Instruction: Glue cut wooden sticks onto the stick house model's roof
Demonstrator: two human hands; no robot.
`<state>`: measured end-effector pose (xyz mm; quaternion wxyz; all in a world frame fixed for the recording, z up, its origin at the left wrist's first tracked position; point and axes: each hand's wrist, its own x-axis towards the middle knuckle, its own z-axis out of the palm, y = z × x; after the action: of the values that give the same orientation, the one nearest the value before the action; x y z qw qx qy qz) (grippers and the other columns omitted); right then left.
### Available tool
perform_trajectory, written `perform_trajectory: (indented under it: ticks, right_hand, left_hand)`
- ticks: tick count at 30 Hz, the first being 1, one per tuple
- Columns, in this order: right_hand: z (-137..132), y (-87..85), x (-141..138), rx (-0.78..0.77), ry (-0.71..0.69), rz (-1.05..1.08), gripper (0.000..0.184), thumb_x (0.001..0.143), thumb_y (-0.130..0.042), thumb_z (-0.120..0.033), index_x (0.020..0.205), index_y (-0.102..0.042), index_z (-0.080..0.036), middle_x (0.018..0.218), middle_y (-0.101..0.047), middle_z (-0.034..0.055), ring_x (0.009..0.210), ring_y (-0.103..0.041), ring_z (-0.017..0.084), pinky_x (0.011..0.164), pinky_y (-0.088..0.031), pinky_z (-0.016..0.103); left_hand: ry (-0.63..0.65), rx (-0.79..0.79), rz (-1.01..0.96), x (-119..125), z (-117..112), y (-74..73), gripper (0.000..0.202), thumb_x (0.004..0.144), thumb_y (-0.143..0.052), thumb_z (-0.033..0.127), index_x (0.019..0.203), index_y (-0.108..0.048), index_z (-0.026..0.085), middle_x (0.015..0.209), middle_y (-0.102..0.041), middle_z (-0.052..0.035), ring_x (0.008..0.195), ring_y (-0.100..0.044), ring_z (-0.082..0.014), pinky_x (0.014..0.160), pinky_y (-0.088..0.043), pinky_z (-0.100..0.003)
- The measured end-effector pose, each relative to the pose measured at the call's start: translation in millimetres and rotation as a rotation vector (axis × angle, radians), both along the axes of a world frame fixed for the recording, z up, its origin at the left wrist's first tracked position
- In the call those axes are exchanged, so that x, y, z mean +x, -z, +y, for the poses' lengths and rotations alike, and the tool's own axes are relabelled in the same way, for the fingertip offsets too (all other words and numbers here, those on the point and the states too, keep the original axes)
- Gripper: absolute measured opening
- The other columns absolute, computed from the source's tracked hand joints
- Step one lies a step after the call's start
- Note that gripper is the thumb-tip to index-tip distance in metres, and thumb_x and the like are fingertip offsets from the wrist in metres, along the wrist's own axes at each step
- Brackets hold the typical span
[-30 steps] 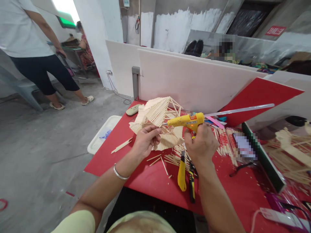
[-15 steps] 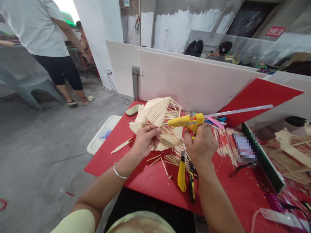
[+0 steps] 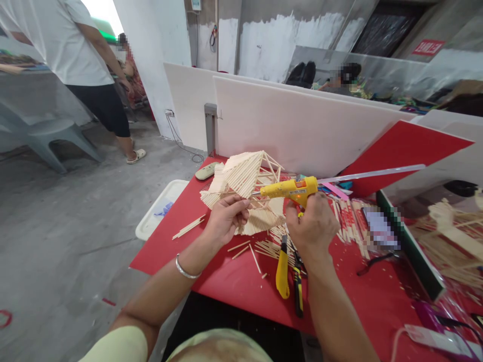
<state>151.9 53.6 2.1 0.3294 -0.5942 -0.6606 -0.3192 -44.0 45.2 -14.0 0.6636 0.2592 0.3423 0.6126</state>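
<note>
My right hand (image 3: 314, 221) is wrapped around the handle of a yellow hot glue gun (image 3: 290, 189), with a long clear glue stick (image 3: 372, 173) running out of its back. The metal nozzle points left, close to a model built of thin wooden sticks (image 3: 245, 173) with slanted, roof-like panels. Just below the nozzle, my left hand (image 3: 228, 216) is closed in a pinch at the model's front edge. Whatever lies between its fingertips is too small to make out. Loose sticks (image 3: 188, 227) lie left of that hand, and more sticks (image 3: 273, 249) lie in front of the model.
A yellow utility knife (image 3: 282, 271) and black-and-yellow pliers (image 3: 298, 291) lie near the front edge of the red table (image 3: 226, 274). At right are a phone (image 3: 381, 227) and a green-edged board (image 3: 409, 246). White boards (image 3: 302, 118) stand behind. A person (image 3: 94, 65) stands at left.
The person at far left has shifted slightly to the right, legs now overlapping. My hands, the glue gun and the stick model look practically unmoved.
</note>
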Motion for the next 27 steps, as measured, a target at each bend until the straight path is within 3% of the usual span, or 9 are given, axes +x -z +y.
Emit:
perform_trajectory:
  ticks: [27]
  right_hand:
    - [1.1,1.2,-0.5,-0.079,-0.009,0.071,0.025,0.088,-0.049,-0.036,0.100,-0.057,-0.015,0.087,-0.060,0.0095,0.076,-0.055,0.022,0.060,-0.035,0.031]
  left_hand:
    - [0.005,0.030,-0.001,-1.9,1.1,4.8,0.028,0.064,-0.083,0.023,0.077,-0.059,0.013,0.070,-0.070,-0.0031,0.048,-0.057,-0.0063,0.039,-0.042,-0.015]
